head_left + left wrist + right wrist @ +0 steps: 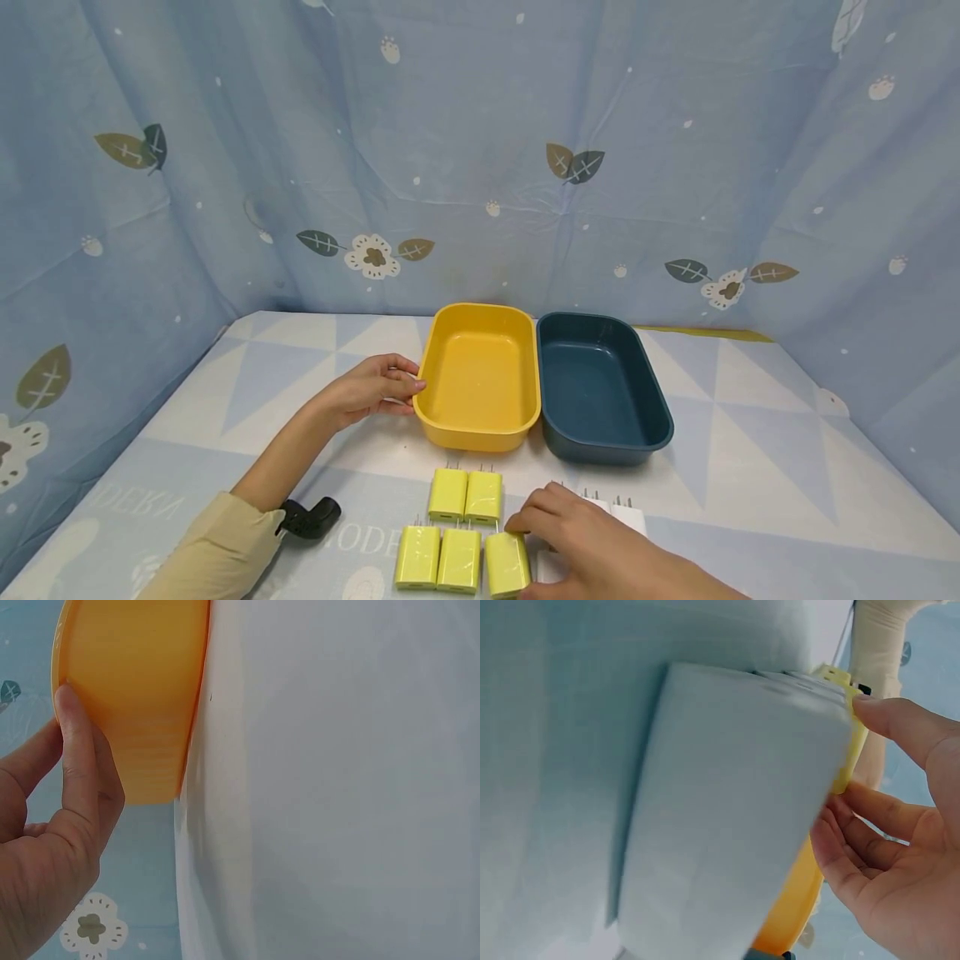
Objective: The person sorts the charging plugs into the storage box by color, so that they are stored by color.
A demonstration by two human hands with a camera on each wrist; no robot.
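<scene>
My left hand [371, 387] holds the left rim of a yellow plastic bin [477, 437], fingertips along its outer wall [150, 750] in the left wrist view. Low in the head view, my right hand [581, 542] pinches a yellow plug charger [507, 565], one finger at its prong end and the thumb at its opposite end. The right wrist view shows the thumb and a finger on that yellow charger [853, 742]. Other yellow chargers [459, 560] lie in two rows to its left. White chargers [628, 518] are partly hidden by my right hand.
A dark blue bin [611, 454] stands right of the yellow one, close against it. Near the left sleeve lies a black object [311, 518]. A large white charger [727, 802] fills the right wrist view. A patterned blue curtain [480, 167] hangs behind the table.
</scene>
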